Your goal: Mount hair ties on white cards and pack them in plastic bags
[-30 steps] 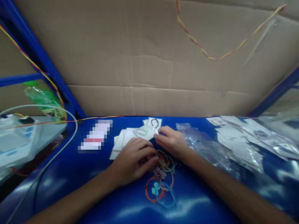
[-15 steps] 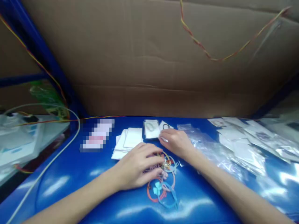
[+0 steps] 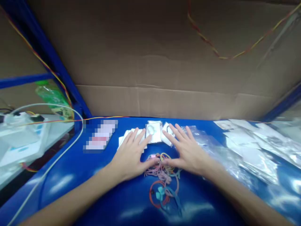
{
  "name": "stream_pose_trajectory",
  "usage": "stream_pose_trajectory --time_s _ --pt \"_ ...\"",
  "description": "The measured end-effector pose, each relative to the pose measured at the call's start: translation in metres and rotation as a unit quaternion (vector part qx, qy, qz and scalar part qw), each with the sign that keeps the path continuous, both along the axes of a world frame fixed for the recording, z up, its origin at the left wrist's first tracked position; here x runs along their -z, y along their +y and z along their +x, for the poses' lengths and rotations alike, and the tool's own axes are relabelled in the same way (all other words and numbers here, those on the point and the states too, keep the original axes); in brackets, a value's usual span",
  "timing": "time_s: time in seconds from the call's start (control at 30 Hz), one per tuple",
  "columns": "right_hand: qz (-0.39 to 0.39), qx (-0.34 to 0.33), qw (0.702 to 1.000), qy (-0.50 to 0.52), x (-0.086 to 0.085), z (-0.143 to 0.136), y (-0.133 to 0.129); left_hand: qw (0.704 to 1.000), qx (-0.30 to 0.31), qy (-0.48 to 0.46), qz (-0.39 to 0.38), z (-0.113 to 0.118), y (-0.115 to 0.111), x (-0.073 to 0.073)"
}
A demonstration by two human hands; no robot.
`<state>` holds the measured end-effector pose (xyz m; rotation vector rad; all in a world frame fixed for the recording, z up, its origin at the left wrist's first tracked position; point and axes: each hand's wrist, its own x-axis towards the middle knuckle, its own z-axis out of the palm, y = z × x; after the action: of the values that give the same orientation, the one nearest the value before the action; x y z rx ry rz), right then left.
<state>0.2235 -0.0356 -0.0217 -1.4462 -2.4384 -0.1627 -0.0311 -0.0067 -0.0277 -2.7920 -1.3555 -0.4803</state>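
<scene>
My left hand point(image 3: 131, 155) is spread with its fingers apart, its fingertips over the stack of white cards point(image 3: 122, 140) and its thumb at the pile of coloured hair ties point(image 3: 162, 171). Fingers spread too, my right hand point(image 3: 188, 150) has its thumb at the same pile and its fingertips over a white card with a dark band point(image 3: 167, 138). Neither hand holds anything. Between the fingertips of both hands lies a clear packet with a pale green band point(image 3: 154, 131). Orange and blue ties lie at the near end of the pile.
Clear plastic bags point(image 3: 207, 141) lie right of my right hand, with packets of white cards point(image 3: 254, 153) farther right. A blurred-out flat item point(image 3: 100, 135) is at the left. A white cable point(image 3: 63, 150) curves along the left side, near a green bottle point(image 3: 53, 97).
Both hands have opened and spread out flat. My left hand has moved off the hair ties slightly to the left, and my right hand has come away from the cards, its thumb now at the ties.
</scene>
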Motion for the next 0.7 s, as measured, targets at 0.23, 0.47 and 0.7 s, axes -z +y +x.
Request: stream_pose_trajectory --time_s 0.23,0.47,0.7 --pt "-0.025 -0.023 0.999 0.002 0.002 -0.002 -0.003 1.0 0.012 0.01 -0.024 0.001 -0.004 -0.001" --pt "0.011 -0.037 0.999 0.032 -0.009 -0.004 -0.002 0.999 -0.005 0.005 -0.031 -0.001 -0.001 0.001" --pt "-0.028 0.119 0.992 -0.033 -0.03 0.029 0.01 0.994 -0.084 0.071 -0.019 -0.008 0.012 -0.005"
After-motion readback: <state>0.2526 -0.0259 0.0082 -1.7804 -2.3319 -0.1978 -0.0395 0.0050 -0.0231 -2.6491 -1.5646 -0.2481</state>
